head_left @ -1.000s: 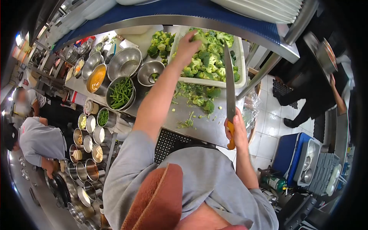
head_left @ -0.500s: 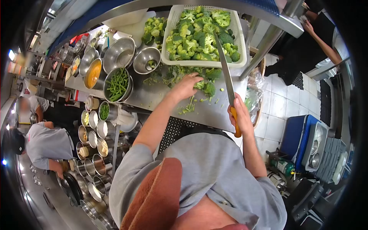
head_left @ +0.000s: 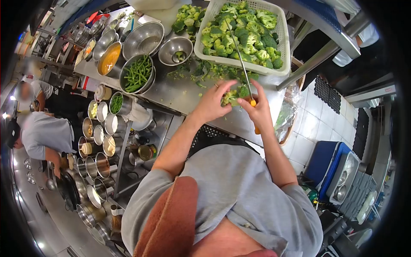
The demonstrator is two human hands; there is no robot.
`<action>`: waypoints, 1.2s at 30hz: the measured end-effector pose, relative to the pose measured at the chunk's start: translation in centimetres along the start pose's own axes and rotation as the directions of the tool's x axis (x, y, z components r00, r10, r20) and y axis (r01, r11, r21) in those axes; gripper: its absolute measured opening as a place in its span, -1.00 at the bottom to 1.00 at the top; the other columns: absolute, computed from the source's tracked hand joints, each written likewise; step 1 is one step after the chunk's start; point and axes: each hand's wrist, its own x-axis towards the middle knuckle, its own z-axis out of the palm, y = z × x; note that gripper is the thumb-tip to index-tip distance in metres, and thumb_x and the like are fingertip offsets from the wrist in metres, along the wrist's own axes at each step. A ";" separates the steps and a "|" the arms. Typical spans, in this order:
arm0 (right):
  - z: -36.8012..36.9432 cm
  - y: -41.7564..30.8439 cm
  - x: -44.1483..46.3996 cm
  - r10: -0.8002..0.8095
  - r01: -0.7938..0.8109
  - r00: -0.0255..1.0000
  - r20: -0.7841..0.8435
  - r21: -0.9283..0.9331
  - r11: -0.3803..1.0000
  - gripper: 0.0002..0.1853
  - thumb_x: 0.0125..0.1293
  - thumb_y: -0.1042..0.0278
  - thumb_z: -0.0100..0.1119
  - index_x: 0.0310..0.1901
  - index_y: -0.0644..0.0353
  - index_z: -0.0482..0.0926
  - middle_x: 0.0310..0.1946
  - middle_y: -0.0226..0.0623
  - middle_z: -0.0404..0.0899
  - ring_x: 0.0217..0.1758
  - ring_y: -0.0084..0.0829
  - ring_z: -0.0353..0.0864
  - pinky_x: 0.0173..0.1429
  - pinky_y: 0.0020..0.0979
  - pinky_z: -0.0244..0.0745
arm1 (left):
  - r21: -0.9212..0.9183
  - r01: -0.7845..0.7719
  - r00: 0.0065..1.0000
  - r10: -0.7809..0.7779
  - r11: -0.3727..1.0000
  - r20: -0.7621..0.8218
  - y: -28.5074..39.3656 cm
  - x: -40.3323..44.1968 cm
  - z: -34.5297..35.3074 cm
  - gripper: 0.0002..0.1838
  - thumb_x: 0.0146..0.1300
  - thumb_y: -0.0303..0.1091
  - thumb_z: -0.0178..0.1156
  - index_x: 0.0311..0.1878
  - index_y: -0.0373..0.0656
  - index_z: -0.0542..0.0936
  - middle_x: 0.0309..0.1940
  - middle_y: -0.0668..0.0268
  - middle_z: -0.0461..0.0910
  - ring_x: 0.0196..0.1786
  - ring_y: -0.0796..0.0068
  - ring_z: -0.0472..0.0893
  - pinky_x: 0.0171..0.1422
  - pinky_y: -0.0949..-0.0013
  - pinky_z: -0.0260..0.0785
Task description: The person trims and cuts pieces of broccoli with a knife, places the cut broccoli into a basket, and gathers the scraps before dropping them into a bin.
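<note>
My right hand (head_left: 259, 112) grips a long knife (head_left: 242, 64) by its orange handle, the blade pointing away over the crate. The fingers and thumb of my left hand (head_left: 212, 102) curve round a piece of broccoli (head_left: 230, 98) just above the steel table (head_left: 171, 95). Both hands are close together, with the right fingertips near the same broccoli. Beyond them, leafy broccoli trimmings (head_left: 204, 72) lie scattered along the table. A white perforated crate (head_left: 242, 64) full of cut broccoli (head_left: 244, 36) stands behind.
Steel bowls stand at the left: one with green beans (head_left: 137, 73), one with orange sauce (head_left: 110, 59), a small one (head_left: 175, 51) holding bits of broccoli. A metal post (head_left: 314, 60) rises at the right. Co-workers (head_left: 47, 132) stand far left. A blue cooler (head_left: 327, 165) sits on the floor.
My left hand has lifted from the trimmings and come nearer my body with the broccoli. My right hand has moved up and left with the knife, bringing the hands together.
</note>
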 end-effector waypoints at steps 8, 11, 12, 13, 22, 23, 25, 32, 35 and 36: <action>2.3 1.1 2.5 -0.021 0.021 1.000 0.021 0.000 1.000 -0.32 0.23 0.53 0.34 0.40 0.08 0.37 -0.26 -0.24 0.67 -0.38 -0.59 0.53 -0.29 -0.51 0.46 | -0.223 0.241 0.970 -0.236 0.945 0.052 -4.4 -1.5 1.1 -0.56 0.11 -0.37 0.38 0.09 -0.18 0.55 -0.16 0.28 0.59 -0.14 0.42 0.63 -0.09 0.35 0.51; 2.8 -0.1 2.6 -0.019 0.022 0.999 -0.043 0.062 0.998 -0.36 0.27 0.58 0.25 0.39 0.08 0.38 -0.25 -0.23 0.67 -0.44 -0.58 0.51 -0.35 -0.51 0.45 | -0.784 0.559 0.687 -0.681 0.271 0.254 -6.5 -1.3 1.7 -0.72 0.34 -0.17 0.25 0.00 -0.10 0.57 -0.22 0.34 0.61 -0.27 0.47 0.64 -0.24 0.39 0.49; 2.8 -0.8 2.3 0.036 -0.030 0.998 -0.051 0.110 0.993 -0.39 0.29 0.60 0.22 0.39 0.08 0.39 -0.25 -0.24 0.67 -0.48 -0.58 0.50 -0.37 -0.50 0.44 | -0.786 0.554 0.688 -0.683 0.274 0.247 -6.5 -1.4 1.4 -0.72 0.34 -0.17 0.25 0.00 -0.10 0.57 -0.22 0.34 0.61 -0.27 0.47 0.64 -0.24 0.39 0.49; 2.7 -1.0 2.1 0.005 -0.001 0.998 -0.057 0.076 0.997 -0.41 0.32 0.54 0.21 0.39 0.12 0.38 -0.31 -0.25 0.65 -0.52 -0.58 0.46 -0.41 -0.49 0.40 | -0.825 0.521 0.691 -0.676 0.220 0.256 -6.4 -1.6 1.2 -0.75 0.36 -0.20 0.23 -0.01 -0.10 0.57 -0.22 0.32 0.62 -0.29 0.47 0.63 -0.24 0.40 0.49; 1.4 1.3 -0.6 -0.031 0.040 0.968 0.248 -0.032 0.999 -0.43 0.50 0.03 0.07 0.44 0.10 0.32 -0.50 -0.29 0.43 -0.47 -0.47 0.38 -0.32 -0.36 0.34 | -0.852 0.477 0.712 -0.664 0.216 0.230 -2.9 -1.7 0.0 -0.81 0.41 -0.24 0.16 -0.05 -0.12 0.51 -0.29 0.35 0.56 -0.36 0.54 0.55 -0.32 0.45 0.39; 1.7 1.2 -0.9 -0.074 0.090 0.960 0.272 -0.044 0.995 -0.37 0.55 -0.13 -0.12 0.49 0.07 0.28 -0.57 -0.55 0.26 -0.53 -0.66 0.23 -0.47 -0.54 0.17 | -0.818 0.473 0.707 -0.694 0.326 0.132 -2.2 -1.6 0.1 -0.80 0.38 -0.23 0.20 -0.08 -0.14 0.54 -0.36 0.35 0.56 -0.42 0.56 0.53 -0.37 0.45 0.36; 1.9 0.7 -1.1 -0.079 0.103 0.959 0.272 -0.077 0.992 -0.39 0.56 -0.11 -0.11 0.49 0.04 0.28 -0.58 -0.55 0.26 -0.54 -0.66 0.22 -0.47 -0.52 0.18 | -0.802 0.460 0.730 -0.677 0.382 0.096 -1.0 -1.6 0.1 -0.78 0.38 -0.22 0.21 -0.07 -0.15 0.53 -0.40 0.38 0.52 -0.45 0.59 0.49 -0.39 0.46 0.34; 1.5 -0.3 -1.4 -0.099 0.151 0.950 0.296 -0.159 0.976 -0.45 0.57 -0.02 -0.13 0.49 -0.02 0.31 -0.64 -0.56 0.22 -0.59 -0.64 0.21 -0.47 -0.51 0.19 | -0.448 0.416 0.834 -0.528 0.791 -0.159 0.5 -1.9 -0.1 -0.75 0.35 -0.24 0.21 -0.13 -0.26 0.58 -0.53 0.40 0.54 -0.49 0.65 0.48 -0.41 0.43 0.32; 1.4 -1.3 -1.8 -0.036 0.079 0.960 0.277 -0.146 0.986 -0.48 0.56 0.03 -0.06 0.44 0.05 0.34 -0.44 -0.16 0.50 -0.38 -0.35 0.43 -0.14 -0.30 0.41 | -0.336 0.356 0.882 -0.432 0.872 -0.188 0.5 -1.9 -0.4 -0.76 0.32 -0.26 0.22 -0.15 -0.27 0.62 -0.57 0.38 0.55 -0.50 0.64 0.48 -0.40 0.43 0.33; 1.6 -1.3 -1.8 -0.036 0.079 0.960 0.278 -0.147 0.986 -0.48 0.56 0.03 -0.06 0.44 0.05 0.34 -0.44 -0.16 0.50 -0.38 -0.35 0.43 -0.14 -0.30 0.41 | -0.337 0.356 0.882 -0.433 0.872 -0.188 0.5 -1.9 -0.5 -0.76 0.32 -0.26 0.22 -0.15 -0.27 0.62 -0.57 0.38 0.55 -0.50 0.64 0.48 -0.40 0.43 0.33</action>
